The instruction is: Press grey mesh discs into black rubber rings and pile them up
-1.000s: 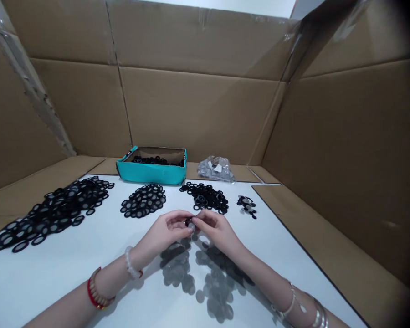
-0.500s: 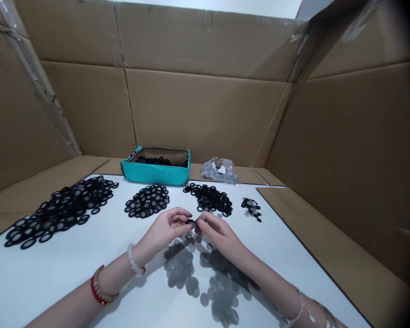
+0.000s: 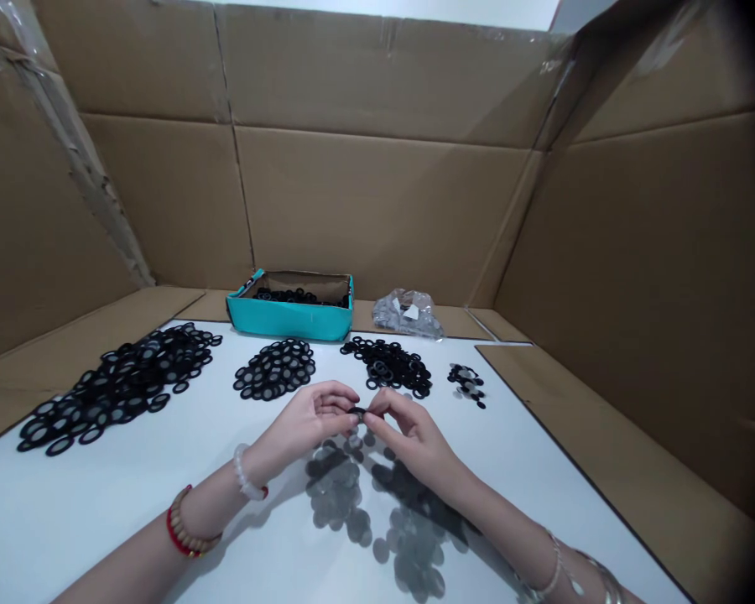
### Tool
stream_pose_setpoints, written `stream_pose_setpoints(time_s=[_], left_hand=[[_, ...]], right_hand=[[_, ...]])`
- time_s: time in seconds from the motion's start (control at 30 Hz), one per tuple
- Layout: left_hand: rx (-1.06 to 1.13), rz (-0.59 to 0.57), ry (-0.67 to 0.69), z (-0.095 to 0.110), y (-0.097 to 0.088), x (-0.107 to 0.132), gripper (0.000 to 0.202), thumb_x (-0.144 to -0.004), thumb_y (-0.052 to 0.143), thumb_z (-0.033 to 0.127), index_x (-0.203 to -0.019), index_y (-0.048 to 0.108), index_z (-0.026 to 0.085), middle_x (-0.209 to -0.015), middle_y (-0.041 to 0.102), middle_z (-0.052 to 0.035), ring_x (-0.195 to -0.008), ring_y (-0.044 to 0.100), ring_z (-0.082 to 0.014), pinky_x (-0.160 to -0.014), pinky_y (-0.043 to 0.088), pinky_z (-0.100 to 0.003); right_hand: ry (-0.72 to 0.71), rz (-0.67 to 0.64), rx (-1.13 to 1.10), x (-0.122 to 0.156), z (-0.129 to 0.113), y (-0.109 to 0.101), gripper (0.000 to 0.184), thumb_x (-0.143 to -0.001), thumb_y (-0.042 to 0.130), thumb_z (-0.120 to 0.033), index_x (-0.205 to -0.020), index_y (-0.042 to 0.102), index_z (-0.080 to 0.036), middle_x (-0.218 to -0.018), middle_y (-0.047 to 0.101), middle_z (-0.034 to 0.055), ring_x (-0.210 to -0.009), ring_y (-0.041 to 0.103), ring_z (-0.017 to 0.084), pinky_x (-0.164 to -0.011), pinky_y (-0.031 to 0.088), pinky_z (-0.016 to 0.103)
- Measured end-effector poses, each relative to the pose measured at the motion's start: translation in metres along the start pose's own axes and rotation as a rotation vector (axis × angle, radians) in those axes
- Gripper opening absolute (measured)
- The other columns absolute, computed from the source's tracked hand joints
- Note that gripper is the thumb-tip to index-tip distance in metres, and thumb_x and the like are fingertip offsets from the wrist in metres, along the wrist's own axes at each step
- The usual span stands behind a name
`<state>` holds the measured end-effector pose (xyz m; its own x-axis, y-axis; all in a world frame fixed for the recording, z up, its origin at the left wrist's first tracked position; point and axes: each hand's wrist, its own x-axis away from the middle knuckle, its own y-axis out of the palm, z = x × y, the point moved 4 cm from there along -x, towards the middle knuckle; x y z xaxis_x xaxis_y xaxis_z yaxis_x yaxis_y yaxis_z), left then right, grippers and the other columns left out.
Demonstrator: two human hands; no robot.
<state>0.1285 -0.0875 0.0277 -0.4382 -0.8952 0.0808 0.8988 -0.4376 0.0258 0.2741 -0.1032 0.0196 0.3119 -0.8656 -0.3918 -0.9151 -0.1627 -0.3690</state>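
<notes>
A small black ring is pinched between the fingertips of both hands, above the white table. My left hand grips its left side with thumb and fingers closed. On its right side, my right hand has thumb and forefinger pressed together. Whether a grey disc sits inside the ring is hard to make out. Below the hands lie loose grey translucent discs, with another cluster of grey discs under my right forearm. Beyond my right hand is a pile of black rings.
Black rings with grey centres form a large pile at left and a smaller pile at centre. A teal box holding black rings and a clear plastic bag stand behind. Mixed pieces lie right. Cardboard walls surround the table.
The fingers of my right hand have shifted slightly on the ring, which both hands still hold. The whole view has moved a little; the piles look the same.
</notes>
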Motion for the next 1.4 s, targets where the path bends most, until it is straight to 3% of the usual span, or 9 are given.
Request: stream_pose_setpoints(time_s=[0.2, 0.47, 0.87, 1.0, 1.13, 1.27, 1.4], left_hand=[[0.019, -0.001, 0.034, 0.001, 0.000, 0.003, 0.026, -0.065, 0.069, 0.026, -0.087, 0.060, 0.015, -0.076, 0.060, -0.0015, -0.071, 0.059, -0.0157, -0.069, 0.047, -0.029], [-0.199, 0.005, 0.218, 0.005, 0.003, 0.005, 0.021, -0.071, 0.064, 0.025, -0.089, 0.059, 0.016, -0.083, 0.059, -0.0037, -0.079, 0.055, -0.0163, -0.073, 0.046, -0.027], [0.048, 0.142, 0.056, -0.001, 0.001, 0.005, 0.031, -0.063, 0.072, 0.027, -0.089, 0.060, 0.016, -0.087, 0.063, -0.0054, -0.083, 0.059, -0.0189, -0.073, 0.047, -0.029], [0.077, 0.101, 0.059, -0.004, 0.003, 0.003, 0.030, -0.069, 0.068, 0.029, -0.095, 0.058, 0.016, -0.088, 0.062, -0.0043, -0.075, 0.058, -0.0154, -0.069, 0.046, -0.027], [-0.119, 0.013, 0.154, -0.002, 0.004, 0.002, 0.027, -0.075, 0.062, 0.027, -0.100, 0.056, 0.017, -0.094, 0.060, -0.0053, -0.073, 0.058, -0.0150, -0.069, 0.047, -0.027], [-0.423, 0.040, 0.341, 0.005, 0.004, 0.006, 0.018, -0.078, 0.055, 0.019, -0.096, 0.059, 0.020, -0.093, 0.062, -0.0044, -0.087, 0.058, -0.0188, -0.081, 0.045, -0.028], [-0.496, 0.011, 0.342, 0.001, 0.005, 0.005, 0.018, -0.080, 0.050, 0.016, -0.095, 0.059, 0.020, -0.090, 0.064, -0.0040, -0.085, 0.059, -0.0190, -0.076, 0.046, -0.027]], right_hand=[[0.000, 0.009, 0.003, 0.001, -0.001, -0.002, 0.020, -0.086, 0.049, -0.030, -0.070, 0.050, -0.019, -0.070, 0.050, 0.0002, -0.068, 0.049, 0.015, -0.065, 0.037, 0.026], [-0.003, -0.004, 0.021, 0.000, -0.001, -0.003, 0.019, -0.086, 0.051, -0.031, -0.071, 0.052, -0.019, -0.071, 0.051, 0.0003, -0.070, 0.050, 0.015, -0.067, 0.038, 0.026], [-0.021, 0.018, 0.008, 0.002, 0.000, -0.001, 0.020, -0.087, 0.050, -0.031, -0.070, 0.049, -0.020, -0.070, 0.049, 0.0001, -0.069, 0.048, 0.015, -0.066, 0.038, 0.026], [0.014, -0.032, -0.040, 0.001, 0.003, 0.000, 0.014, -0.088, 0.048, -0.030, -0.078, 0.050, -0.020, -0.075, 0.052, 0.0001, -0.072, 0.049, 0.015, -0.067, 0.039, 0.025], [0.032, -0.104, 0.036, -0.001, 0.003, 0.000, 0.014, -0.089, 0.047, -0.029, -0.079, 0.052, -0.020, -0.076, 0.054, 0.0000, -0.072, 0.050, 0.015, -0.067, 0.039, 0.025], [0.023, -0.160, 0.147, -0.001, 0.003, 0.000, 0.016, -0.089, 0.046, -0.029, -0.078, 0.053, -0.019, -0.076, 0.055, 0.0004, -0.073, 0.051, 0.015, -0.066, 0.038, 0.025], [-0.010, -0.176, 0.273, 0.001, 0.003, -0.001, 0.011, -0.086, 0.053, -0.029, -0.081, 0.053, -0.020, -0.081, 0.056, 0.0015, -0.076, 0.052, 0.017, -0.067, 0.038, 0.025]])
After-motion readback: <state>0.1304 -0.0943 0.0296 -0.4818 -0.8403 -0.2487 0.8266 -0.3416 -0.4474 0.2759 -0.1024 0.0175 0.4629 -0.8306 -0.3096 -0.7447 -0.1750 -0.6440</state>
